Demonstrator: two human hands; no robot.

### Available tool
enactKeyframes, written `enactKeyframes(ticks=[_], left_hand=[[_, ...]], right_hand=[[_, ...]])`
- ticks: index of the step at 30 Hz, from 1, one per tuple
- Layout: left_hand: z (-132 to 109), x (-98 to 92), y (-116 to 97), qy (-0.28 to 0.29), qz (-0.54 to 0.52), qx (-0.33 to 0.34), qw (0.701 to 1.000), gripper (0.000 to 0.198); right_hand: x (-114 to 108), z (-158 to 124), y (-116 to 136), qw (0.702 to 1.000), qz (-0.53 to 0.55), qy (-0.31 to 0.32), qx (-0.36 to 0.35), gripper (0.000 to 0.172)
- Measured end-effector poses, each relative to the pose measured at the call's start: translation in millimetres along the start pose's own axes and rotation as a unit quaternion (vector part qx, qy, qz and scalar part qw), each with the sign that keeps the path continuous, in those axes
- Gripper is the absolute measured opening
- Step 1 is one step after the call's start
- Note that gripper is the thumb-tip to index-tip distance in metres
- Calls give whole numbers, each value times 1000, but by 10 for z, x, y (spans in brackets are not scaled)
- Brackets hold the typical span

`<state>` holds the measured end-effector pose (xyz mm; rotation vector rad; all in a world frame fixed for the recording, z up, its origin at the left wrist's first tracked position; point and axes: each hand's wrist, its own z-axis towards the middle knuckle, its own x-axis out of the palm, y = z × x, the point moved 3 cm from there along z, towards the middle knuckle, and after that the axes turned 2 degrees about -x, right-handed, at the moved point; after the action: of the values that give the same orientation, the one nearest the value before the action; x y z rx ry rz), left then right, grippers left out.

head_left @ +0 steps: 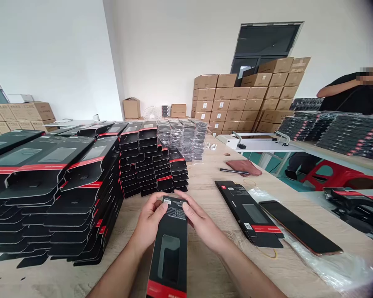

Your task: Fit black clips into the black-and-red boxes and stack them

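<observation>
The box (174, 225) at the desk's near edge is black with a red band across its end. The desk (205, 182) shows pale wood grain, the cartons (226, 99) are tan, the cloth (244, 167) is dull maroon, and the stool (338, 176) is bright red.

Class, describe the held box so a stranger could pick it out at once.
On the wood table, find the tall stacks of black boxes. Just right of them, the left hand and right hand hold a black box with a red end strip, the only one held.
</observation>
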<state>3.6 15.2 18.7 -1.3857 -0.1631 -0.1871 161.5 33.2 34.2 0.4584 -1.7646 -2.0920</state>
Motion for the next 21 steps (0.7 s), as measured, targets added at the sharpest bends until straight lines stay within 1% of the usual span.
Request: enactKeyframes(ticks=[2,3,4,5,6,7,8,10,12,14,16,18,20,21], left_hand=[[36,-67,6,-96,-5,19,995,33],[49,-103,7,-139,-8,22,990,34],[59,-134,7,-168,-12,20,986,35],[67,-156,4,-181,-17,16,983,38],[73,-169,0,-180,-25,11,983,41],[74,-174,-8,-173,-35,9,984,44],[73,-172,-15,-162,-45,9,986,49],[63,-157,-21,-144,-49,11,988,58],[56,-133,-3,-130,-20,7,991,64],[56,-102,40,-109,26,-3,994,65],[54,-75,90,-91,73,-9,993,64],[41,-55,130,-77,113,-3,991,62],[19,-40,155,-55,147,9,987,60],[7,-36,161,-42,164,15,985,60]], right_hand=[[21,-6,-20,1000,22,-9,19,60],[37,-10,-27,999,35,6,28,65],[53,-14,-28,998,46,31,35,68],[62,-20,-23,996,53,58,38,68],[56,-25,-13,995,56,74,39,66],[26,-23,1,995,58,72,37,62],[-31,-13,21,996,60,49,34,57],[-225,50,74,996,73,-45,26,51],[-483,194,151,983,92,-157,15,48],[-734,451,251,966,88,-243,3,47],[-913,814,371,955,28,-295,-7,44],[-989,1224,491,947,-91,-309,4,38],[-986,1583,603,943,-151,-295,15,32],[-977,1712,668,942,-173,-289,7,32]])
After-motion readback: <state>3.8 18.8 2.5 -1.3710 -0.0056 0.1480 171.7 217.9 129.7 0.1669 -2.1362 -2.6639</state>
